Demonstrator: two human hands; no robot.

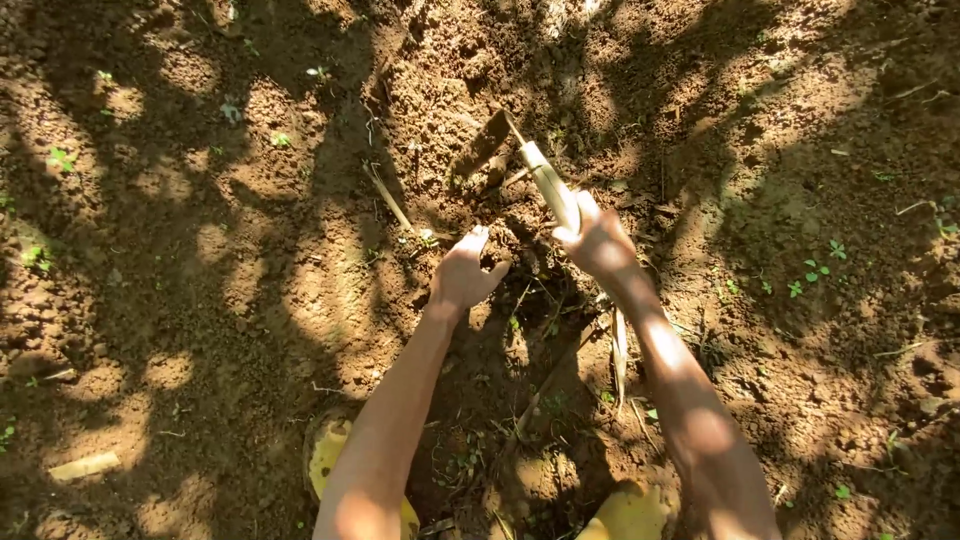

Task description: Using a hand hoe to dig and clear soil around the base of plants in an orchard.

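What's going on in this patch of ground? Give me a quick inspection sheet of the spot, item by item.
Surface: loose reddish-brown soil, dappled with shade.
Job's things: small hand hoe with pale wooden handle, blade dug into the earth.
Clutter: dry stalks, scattered small green seedlings, a pale stick.
Grips: right hand closed around the hoe handle; left hand open, fingers curled just above the soil.
Cables: nothing seen.
Surroundings: yellow boots at the bottom edge; tree shadows across the ground.
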